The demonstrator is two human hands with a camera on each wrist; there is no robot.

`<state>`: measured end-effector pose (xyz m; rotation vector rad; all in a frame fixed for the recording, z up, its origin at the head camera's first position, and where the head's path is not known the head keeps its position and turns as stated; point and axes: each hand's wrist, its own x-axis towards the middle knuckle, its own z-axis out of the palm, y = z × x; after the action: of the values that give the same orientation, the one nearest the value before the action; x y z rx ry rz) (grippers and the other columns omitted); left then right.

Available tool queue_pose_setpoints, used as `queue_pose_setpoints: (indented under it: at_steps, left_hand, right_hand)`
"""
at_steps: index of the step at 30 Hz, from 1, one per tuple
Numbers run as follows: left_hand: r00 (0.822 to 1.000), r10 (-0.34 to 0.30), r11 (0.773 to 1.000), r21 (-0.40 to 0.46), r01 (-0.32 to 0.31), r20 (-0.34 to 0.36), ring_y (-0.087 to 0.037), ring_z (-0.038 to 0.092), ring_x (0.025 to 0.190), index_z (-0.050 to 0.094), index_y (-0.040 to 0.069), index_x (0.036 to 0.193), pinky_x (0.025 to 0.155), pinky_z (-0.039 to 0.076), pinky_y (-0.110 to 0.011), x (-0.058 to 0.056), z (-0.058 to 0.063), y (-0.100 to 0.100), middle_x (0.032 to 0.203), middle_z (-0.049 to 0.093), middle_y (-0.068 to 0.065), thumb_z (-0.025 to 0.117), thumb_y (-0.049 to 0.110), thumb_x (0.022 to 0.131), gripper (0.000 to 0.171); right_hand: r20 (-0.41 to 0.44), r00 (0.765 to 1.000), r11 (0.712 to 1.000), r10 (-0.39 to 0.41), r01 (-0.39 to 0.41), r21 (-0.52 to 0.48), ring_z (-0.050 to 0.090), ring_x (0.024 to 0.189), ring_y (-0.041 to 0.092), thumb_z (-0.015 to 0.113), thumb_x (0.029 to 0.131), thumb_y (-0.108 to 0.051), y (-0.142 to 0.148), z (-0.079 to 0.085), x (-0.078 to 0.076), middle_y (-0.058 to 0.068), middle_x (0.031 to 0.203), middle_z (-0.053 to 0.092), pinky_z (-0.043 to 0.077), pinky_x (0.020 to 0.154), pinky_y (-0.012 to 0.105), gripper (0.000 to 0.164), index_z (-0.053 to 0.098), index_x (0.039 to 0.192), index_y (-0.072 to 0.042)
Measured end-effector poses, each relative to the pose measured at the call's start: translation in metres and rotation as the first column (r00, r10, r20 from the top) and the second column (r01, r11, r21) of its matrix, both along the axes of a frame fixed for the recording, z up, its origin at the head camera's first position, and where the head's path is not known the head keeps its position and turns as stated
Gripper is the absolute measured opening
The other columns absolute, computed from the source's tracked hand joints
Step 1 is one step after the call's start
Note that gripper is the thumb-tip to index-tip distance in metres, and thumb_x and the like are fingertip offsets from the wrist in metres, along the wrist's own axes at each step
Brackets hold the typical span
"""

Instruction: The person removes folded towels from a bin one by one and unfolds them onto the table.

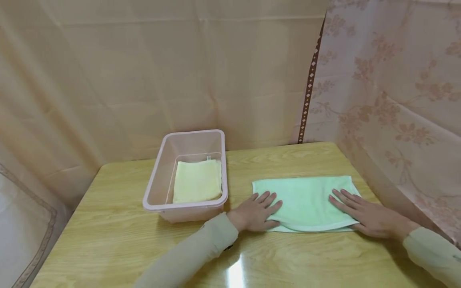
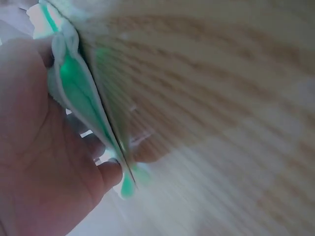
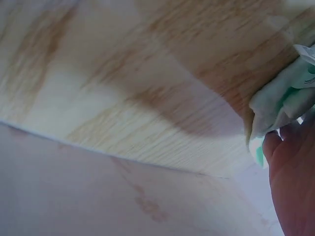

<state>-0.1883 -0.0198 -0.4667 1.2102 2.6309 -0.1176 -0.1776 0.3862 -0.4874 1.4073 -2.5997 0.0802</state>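
Note:
A mint-green towel (image 1: 306, 200) with a white border lies folded on the wooden table, its near edge showing two layers slightly offset. On its left end rests my left hand (image 1: 256, 213), fingers spread and fairly straight. My right hand (image 1: 376, 214) lies over the right end the same way, fingertips pointing inward. In the left wrist view, the towel's folded layers (image 2: 81, 93) gape a little beside the left hand (image 2: 44, 142). The right wrist view catches the towel's edge (image 3: 278, 105) and a white label next to the right hand (image 3: 298, 172).
Left of the towel stands a pink plastic basin (image 1: 185, 207) holding a folded pale-yellow towel (image 1: 198, 182). The wooden table (image 1: 108, 224) meets a beige curtain (image 1: 162, 72) at the back and a flowered cloth (image 1: 403, 108) along the right.

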Motion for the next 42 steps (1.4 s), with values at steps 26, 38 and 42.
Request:
queue_pose_setpoints:
  at_steps: [26, 38, 42]
  left_hand:
    - [0.862, 0.493, 0.855, 0.252, -0.454, -0.117, -0.036, 0.020, 0.152, 0.029, 0.021, 0.162, 0.118, 0.025, -0.053, -0.074, -0.001, 0.041, 0.166, 0.027, -0.008, 0.019, 0.051, 0.110, 0.060]
    - [0.715, 0.660, 0.744, 0.340, -0.576, -0.232, -0.037, 0.031, 0.148, 0.039, 0.025, 0.157, 0.115, 0.030, -0.053, -0.116, 0.008, 0.056, 0.160, 0.038, -0.008, 0.023, 0.051, 0.110, 0.056]
    - [0.662, 0.672, 0.735, 0.413, -0.538, -0.332, -0.037, 0.035, 0.146, 0.042, 0.024, 0.156, 0.114, 0.032, -0.053, -0.127, 0.021, 0.054, 0.157, 0.042, -0.009, 0.025, 0.051, 0.110, 0.056]
  right_hand:
    - [0.443, 0.813, 0.923, -0.378, 0.370, 0.107, 0.003, 0.152, 0.046, 0.048, 0.108, -0.042, -0.031, 0.049, -0.106, 0.021, 0.168, 0.004, 0.004, 0.119, 0.060, 0.076, 0.011, 0.162, -0.002]
    - [0.215, 0.819, 0.845, -0.532, 0.498, 0.195, 0.007, 0.149, 0.052, 0.036, 0.109, -0.052, -0.044, 0.070, -0.143, 0.034, 0.161, 0.015, 0.008, 0.117, 0.066, 0.080, 0.015, 0.159, 0.007]
    - [0.115, 0.826, 0.831, -0.552, 0.535, 0.149, 0.003, 0.150, 0.051, 0.030, 0.108, -0.056, -0.042, 0.079, -0.152, 0.034, 0.161, 0.016, 0.005, 0.117, 0.066, 0.082, 0.013, 0.159, 0.006]
